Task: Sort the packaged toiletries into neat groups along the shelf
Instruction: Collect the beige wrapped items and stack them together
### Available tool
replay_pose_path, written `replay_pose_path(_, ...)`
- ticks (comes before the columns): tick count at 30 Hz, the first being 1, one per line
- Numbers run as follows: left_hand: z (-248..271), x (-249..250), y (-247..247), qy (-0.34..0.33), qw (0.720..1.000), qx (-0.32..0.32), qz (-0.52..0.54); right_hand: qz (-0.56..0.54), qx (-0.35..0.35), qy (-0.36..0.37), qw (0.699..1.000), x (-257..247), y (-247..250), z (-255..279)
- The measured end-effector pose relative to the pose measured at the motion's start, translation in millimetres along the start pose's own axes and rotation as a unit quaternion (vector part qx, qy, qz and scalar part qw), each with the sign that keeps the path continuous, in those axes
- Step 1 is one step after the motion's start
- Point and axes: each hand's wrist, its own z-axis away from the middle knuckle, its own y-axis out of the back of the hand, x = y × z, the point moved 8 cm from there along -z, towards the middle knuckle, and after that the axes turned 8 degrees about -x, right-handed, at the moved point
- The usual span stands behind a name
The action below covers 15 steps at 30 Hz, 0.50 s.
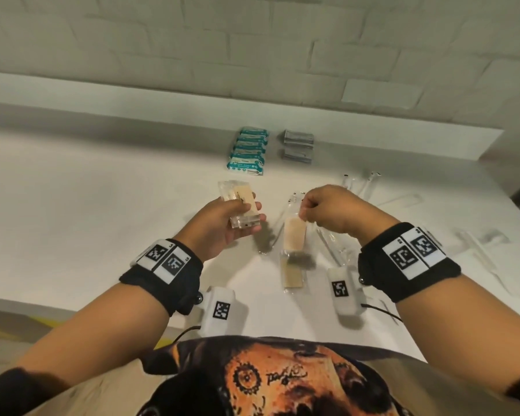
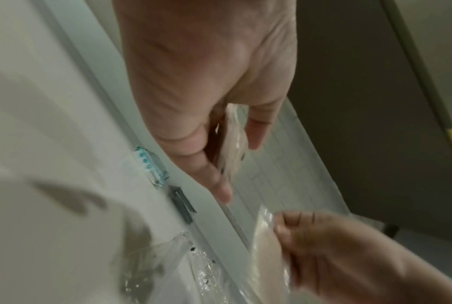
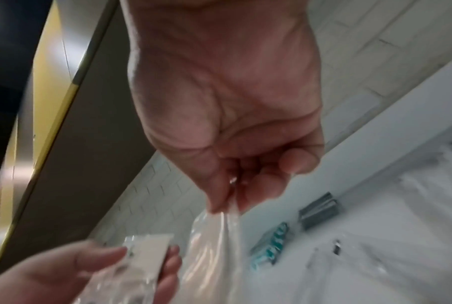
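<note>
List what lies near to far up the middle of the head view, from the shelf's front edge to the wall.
Beige packet lying on the shelf → beige packet pinched by the right hand → teal packet stack → white brick wall.

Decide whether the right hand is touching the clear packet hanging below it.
Touching. The right wrist view shows the right hand pinching the top edge of the clear packet between fingertips, so it hangs free; the head view agrees.

Left hand (image 2: pixel 206 86) grips clear packets (image 2: pixel 232 148); right hand (image 2: pixel 336 253) pinches beige packet (image 2: pixel 266 246).
</note>
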Motion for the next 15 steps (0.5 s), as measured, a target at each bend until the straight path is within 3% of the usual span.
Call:
replay_pose_path(5,7,-12,13,0.05,0.996,0.043,-0.058,0.144,-0.13,-0.02,0.981,7,-52,-5)
replay_pose_path(8,9,-11,12,0.047,0.996,0.037,-0.06,0.136,-0.077,-0.043,0.987,14,-49,-14)
replay_pose_path(11,9,-7,7,0.03,0.997,0.023,-0.06,-0.093,0.055,0.009,0.994,1,-20,-13)
replay_pose_path(13,9,-3,0,0.012,0.999,0.0,-0.047,-0.255,0.067,0.058,0.963,-15,-14,-10)
replay_pose_path(15,8,0,-6,-0.001,0.999,-0.027,-0.034,-0.328,0.065,0.075,0.94,-27,-14,-9)
